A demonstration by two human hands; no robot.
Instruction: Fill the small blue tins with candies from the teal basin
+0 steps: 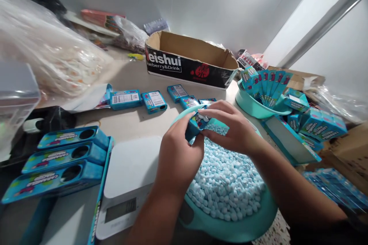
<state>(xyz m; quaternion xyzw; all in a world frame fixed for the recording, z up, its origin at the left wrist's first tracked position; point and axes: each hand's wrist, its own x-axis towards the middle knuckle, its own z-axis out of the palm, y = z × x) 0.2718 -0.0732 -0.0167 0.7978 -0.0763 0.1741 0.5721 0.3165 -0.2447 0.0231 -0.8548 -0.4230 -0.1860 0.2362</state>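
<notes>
My left hand (pixel 176 153) and my right hand (pixel 230 124) both grip one small blue candy box (pixel 198 121), held just above a teal bowl (pixel 230 226). The bowl is heaped with pale blue candy tablets (pixel 227 183). A few tablets show at the box's open top. My left fingers wrap the box's left side; my right fingers pinch its right end. A white digital scale (pixel 129 176) sits directly left of the bowl, its platform bare.
Three filled blue boxes (pixel 61 160) lie in a display tray at the left. Several closed boxes (pixel 138 99) lie on the table behind. A second teal bowl (pixel 253 105) holds flat box blanks. A black cardboard tray (pixel 189 59) stands at the back; plastic bags sit far left.
</notes>
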